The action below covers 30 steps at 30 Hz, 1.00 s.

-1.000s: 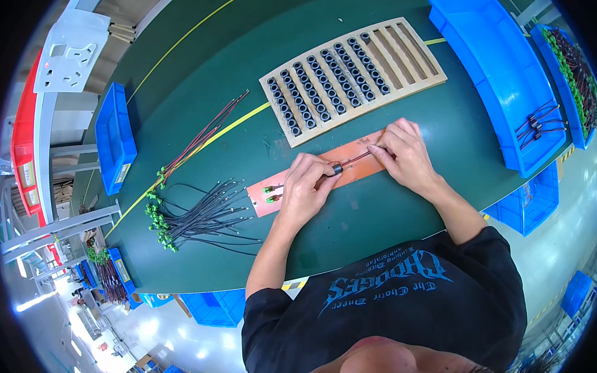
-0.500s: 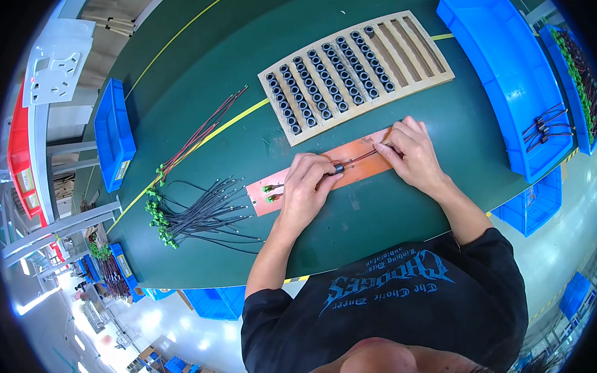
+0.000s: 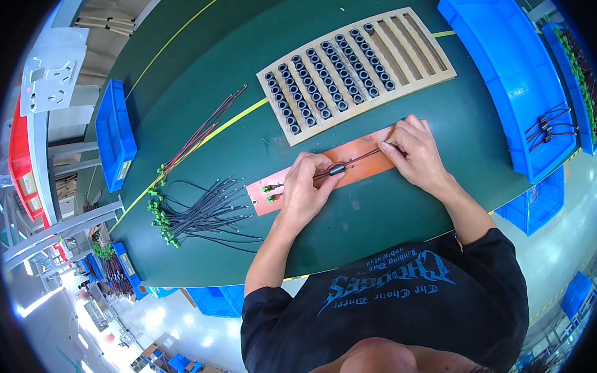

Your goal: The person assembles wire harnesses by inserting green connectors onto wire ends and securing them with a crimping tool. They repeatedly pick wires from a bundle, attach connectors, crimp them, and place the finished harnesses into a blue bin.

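On a copper-coloured strip board [image 3: 371, 164], my left hand [image 3: 306, 190] pinches a black ferrite core [image 3: 337, 169] between thumb and fingers. Thin wires [image 3: 365, 157], dark red and black, run through or along the core; a loop of wire shows beside it. At the far end of the wires my right hand [image 3: 413, 151] is closed on them, thumb against the fingers. Two green connectors [image 3: 270, 193] rest at the board's left end, their leads passing under my left hand, where the fingers hide them.
Beyond the board lies a wooden slotted tray [image 3: 293, 137] with rows of black cores. To the left are black wires [image 3: 205, 213] with green connectors and a few red wires [image 3: 205, 130]. Blue bins stand at left [image 3: 114, 137] and right [image 3: 506, 82], the latter holding assembled leads [image 3: 549, 126].
My left fingers have shifted slightly on the core, so more of it shows. My right hand has moved slightly right, still pinching the wires.
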Tool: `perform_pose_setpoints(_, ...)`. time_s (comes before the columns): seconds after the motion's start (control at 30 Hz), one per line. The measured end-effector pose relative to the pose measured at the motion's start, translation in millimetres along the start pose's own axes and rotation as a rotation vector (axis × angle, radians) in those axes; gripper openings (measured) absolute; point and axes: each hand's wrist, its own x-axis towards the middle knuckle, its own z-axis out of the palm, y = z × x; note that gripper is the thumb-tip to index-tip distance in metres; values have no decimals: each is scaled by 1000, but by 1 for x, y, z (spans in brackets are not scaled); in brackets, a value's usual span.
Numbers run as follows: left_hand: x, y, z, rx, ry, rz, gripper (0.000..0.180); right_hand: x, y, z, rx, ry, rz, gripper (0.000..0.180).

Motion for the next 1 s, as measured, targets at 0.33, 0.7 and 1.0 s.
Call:
perform_pose_setpoints(0.33, 6, 1, 3, -26, 16, 94, 36, 0, 2, -2, -8, -1, 4, 24)
perform_pose_setpoints(0.7, 9, 2, 5, -48, 21, 131, 36, 0, 4, -5, 21, -14, 15, 23)
perform_pose_setpoints(1.0, 12, 14, 1, 188, -42, 197, 33, -1, 7, -4, 24, -17, 27, 24)
